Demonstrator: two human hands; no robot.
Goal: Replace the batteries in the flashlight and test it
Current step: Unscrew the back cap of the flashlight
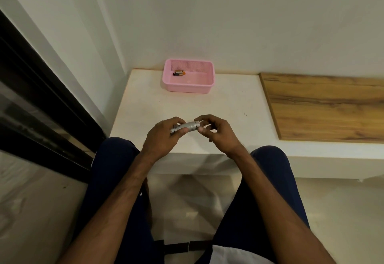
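Flashlight (188,127) gripped in left hand (161,137), right hand (218,132) pinching its end, above white ledge (187,107), white wall (228,24)

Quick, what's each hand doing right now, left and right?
Left hand: closed, gripping the flashlight by its body.
Right hand: closed, pinching the flashlight's other end.

Left hand (164,137) grips the flashlight (188,127) while right hand (217,133) fingers (204,131) pinch its end, forearms converging.
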